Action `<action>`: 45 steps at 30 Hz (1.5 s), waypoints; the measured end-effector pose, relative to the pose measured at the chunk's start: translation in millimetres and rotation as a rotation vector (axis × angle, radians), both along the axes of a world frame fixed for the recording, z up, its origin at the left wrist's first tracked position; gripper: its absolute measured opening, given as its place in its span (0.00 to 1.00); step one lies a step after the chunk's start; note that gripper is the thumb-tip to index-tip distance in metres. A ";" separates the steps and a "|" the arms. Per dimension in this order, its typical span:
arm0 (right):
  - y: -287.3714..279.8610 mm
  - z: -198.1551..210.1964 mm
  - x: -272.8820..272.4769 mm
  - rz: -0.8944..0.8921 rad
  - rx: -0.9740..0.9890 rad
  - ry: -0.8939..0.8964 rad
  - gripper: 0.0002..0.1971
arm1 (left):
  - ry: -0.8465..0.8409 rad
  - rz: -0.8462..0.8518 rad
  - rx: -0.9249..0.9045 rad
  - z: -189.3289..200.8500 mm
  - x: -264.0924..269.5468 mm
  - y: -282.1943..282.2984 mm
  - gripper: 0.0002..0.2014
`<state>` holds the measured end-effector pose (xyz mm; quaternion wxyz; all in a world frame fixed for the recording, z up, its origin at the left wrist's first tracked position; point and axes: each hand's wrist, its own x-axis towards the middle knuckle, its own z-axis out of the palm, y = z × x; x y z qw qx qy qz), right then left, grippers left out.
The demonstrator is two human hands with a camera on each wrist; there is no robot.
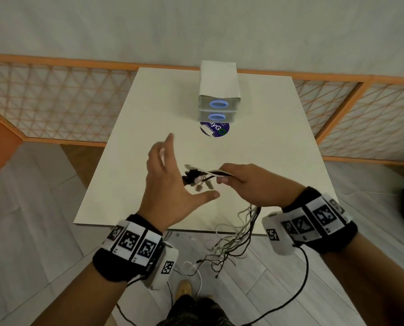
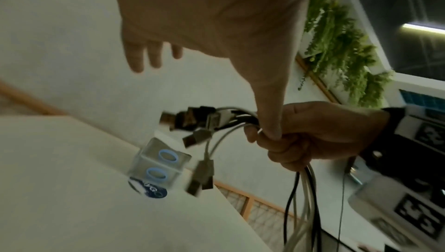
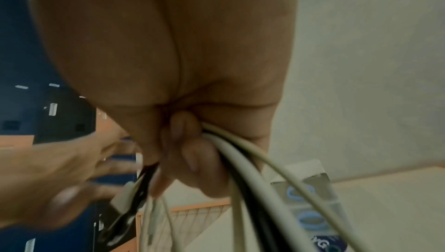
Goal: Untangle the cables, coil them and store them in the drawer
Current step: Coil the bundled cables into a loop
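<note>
— Above the near half of the table, the cables are being held as one bundle; the right hand is clamping its fingers round them just behind the plugs, and the long tails are hanging past the near edge toward the floor.

— And the left hand?

— It is hovering just beside the plugs, fingers spread and straight, holding nothing; I judge it is about to pick out one plug.

— How should that go?

— By drawing one lead slowly while the right hand is loosening a little; yanking would tighten the knots below.

— How are they looking?

— Thin white, grey and black leads, tangled lower down; the drawer unit is standing far off, both drawers looking closed, a round sticker at its foot.
</note>
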<state>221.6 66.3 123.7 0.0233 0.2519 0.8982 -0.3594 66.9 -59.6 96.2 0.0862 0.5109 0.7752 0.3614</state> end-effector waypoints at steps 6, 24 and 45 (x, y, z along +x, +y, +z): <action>9.1 20.3 -11.4 0.076 -0.018 0.108 0.07 | -0.464 -0.360 -0.318 18.8 3.9 22.5 0.15; 3.8 -40.0 -18.1 -0.245 -0.174 0.381 0.11 | -1.663 -0.688 -0.001 41.8 7.3 27.8 0.22; 5.3 -64.4 16.4 -0.298 -0.080 0.191 0.07 | -0.471 -0.261 -0.210 33.0 -11.5 70.4 0.11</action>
